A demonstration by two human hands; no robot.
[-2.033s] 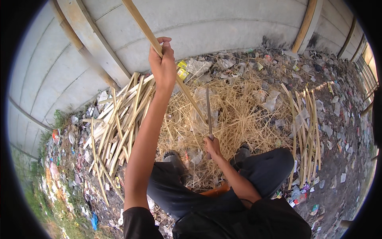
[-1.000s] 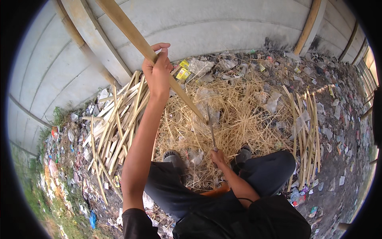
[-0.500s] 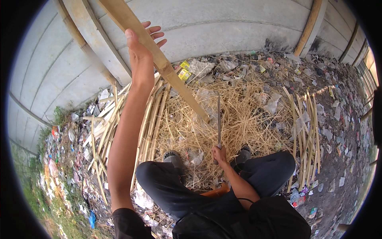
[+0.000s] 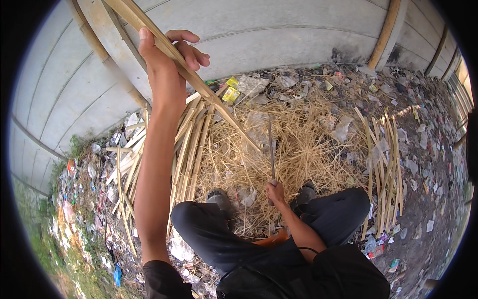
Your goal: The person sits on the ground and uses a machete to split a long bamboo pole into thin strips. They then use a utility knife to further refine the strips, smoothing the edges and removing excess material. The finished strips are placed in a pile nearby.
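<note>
- Holds one long pale strip [image 4: 213, 98] loosely in left hand [image 4: 167, 70], with thumb on its left edge and half-bent, parted fingers on its right; cannot tell how firmly.
- Slants the strip from beyond the upper edge of view down to a narrow end over the straw-coloured shavings [image 4: 308, 144], just left of the blade, with a gap between in this view.
- Grips one long, narrow knife [image 4: 271, 149] in right hand [image 4: 275, 192], with fist closed round the handle and blade pointing away from the body.
- Counts two piles of similar strips: left pile [image 4: 191, 144] and right pile [image 4: 383, 194]; cannot number single strips, because of overlap.
- Rests two dark shoes [image 4: 217, 198] at the near side of the shavings.
- Counts two yellow wrappers [image 4: 230, 94] near the wall [image 4: 298, 45].
</note>
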